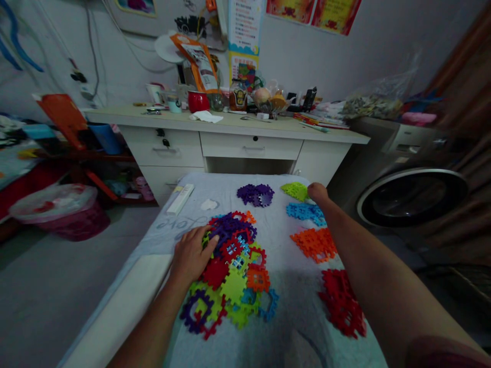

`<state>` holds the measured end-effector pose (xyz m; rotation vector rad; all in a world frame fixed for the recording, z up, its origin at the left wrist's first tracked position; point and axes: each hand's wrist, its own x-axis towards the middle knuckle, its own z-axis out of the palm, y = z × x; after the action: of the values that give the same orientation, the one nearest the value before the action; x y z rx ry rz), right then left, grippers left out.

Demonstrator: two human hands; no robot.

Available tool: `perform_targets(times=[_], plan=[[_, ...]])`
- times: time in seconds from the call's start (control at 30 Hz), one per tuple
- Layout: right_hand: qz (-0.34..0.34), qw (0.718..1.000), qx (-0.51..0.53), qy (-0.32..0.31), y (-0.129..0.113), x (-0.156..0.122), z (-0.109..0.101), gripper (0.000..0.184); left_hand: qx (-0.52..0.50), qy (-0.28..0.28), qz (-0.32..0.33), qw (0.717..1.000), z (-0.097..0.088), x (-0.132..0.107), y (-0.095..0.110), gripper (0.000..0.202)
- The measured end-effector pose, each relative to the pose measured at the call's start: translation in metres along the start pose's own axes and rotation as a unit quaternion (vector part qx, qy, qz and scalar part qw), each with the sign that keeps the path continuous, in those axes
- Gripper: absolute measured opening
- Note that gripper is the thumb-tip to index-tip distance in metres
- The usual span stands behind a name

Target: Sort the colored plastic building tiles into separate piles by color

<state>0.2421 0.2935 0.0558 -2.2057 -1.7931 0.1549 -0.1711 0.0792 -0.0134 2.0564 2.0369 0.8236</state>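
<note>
A mixed heap of plastic interlocking building pieces (233,286), in purple, red, lime, orange and blue, lies on the cloth-covered table. My left hand (194,253) rests against the heap's left side, thumb apart from the fingers, touching purple pieces (230,230). At the far right, my right hand (318,191) is beside a small lime-green pile (295,191); its fingers are hidden from view. Down the right side lie a blue pile (305,212), an orange pile (314,244) and a red pile (341,304), partly behind my right forearm. A separate purple pile (255,194) sits at the far middle.
A white oblong box (180,200) lies at the table's far left. Beyond stands a white desk (251,145) crowded with jars, a red cup (198,101) and papers. A washing machine (406,174) stands right, a pink bin (63,214) left.
</note>
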Motion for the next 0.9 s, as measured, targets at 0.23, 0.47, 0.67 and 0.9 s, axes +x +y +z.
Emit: perform_targets(times=[0.23, 0.47, 0.67, 0.9], plan=[[-0.032, 0.997, -0.055, -0.047, -0.024, -0.001, 0.012, 0.042, 0.008, -0.005, -0.009, 1.0, -0.003, -0.001, 0.003, 0.045], [-0.034, 0.997, -0.052, -0.043, -0.024, 0.011, 0.02, 0.048, 0.003, 0.002, -0.006, 1.0, -0.005, -0.001, 0.006, 0.044], [-0.058, 0.998, -0.027, -0.026, -0.022, 0.015, 0.02, 0.059, 0.0, -0.007, -0.013, 1.0, -0.005, -0.001, 0.006, 0.044], [-0.079, 0.997, -0.005, 0.016, -0.011, 0.008, 0.008, 0.058, 0.004, 0.008, 0.001, 1.0, -0.002, -0.001, 0.002, 0.043]])
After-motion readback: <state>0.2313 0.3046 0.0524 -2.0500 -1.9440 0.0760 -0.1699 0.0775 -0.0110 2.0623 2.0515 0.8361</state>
